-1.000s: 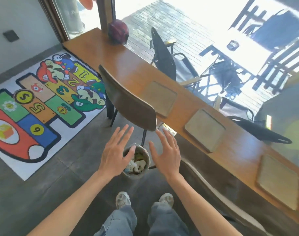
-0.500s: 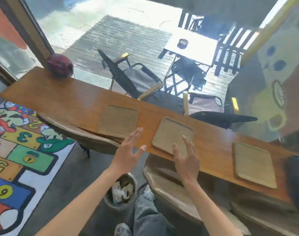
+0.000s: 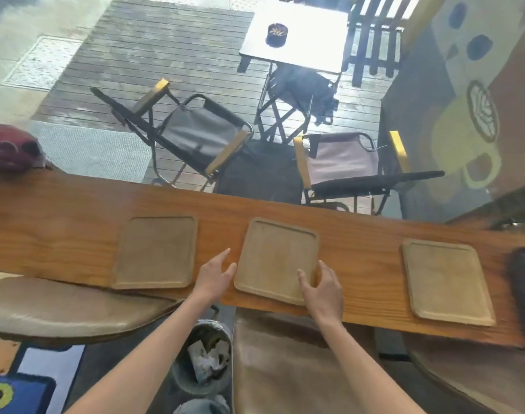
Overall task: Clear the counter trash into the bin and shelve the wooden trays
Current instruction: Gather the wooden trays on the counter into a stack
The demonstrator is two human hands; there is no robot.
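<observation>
- Left tray point(image 3: 155, 253) lies flat on the tabletop point(image 3: 61, 222), its near edge at the tabletop's front lip. Its long axis runs from the near edge toward the window, leaning slightly right at the far end. Nothing touches it.
- Bin point(image 3: 202, 362) stands on the floor below the front lip, between the two forearms, with crumpled paper visible inside. No loose trash shows on the tabletop, so the trash step looks done.
- Left hand point(image 3: 214, 279) sits just beside the middle tray's left edge, fingers point(image 3: 222, 259) spread and open, holding nothing; whether they touch the rim cannot be told.
- Middle tray point(image 3: 277, 259) lies flat at the front lip, long axis also front to back and tilted slightly right. It looks like stiff, thin wood with a low raised rim: probably light and rigid, not fragile, though a smooth base could slide. Pinching the two long side rims should lift it level.
- Right hand point(image 3: 322, 289) rests over the tray's near right corner, fingers loosely curled and open, not yet closed on the rim.
- Right tray point(image 3: 446, 280) lies well apart on the same tabletop, untouched, long axis front to back, its far end leaning left.
</observation>
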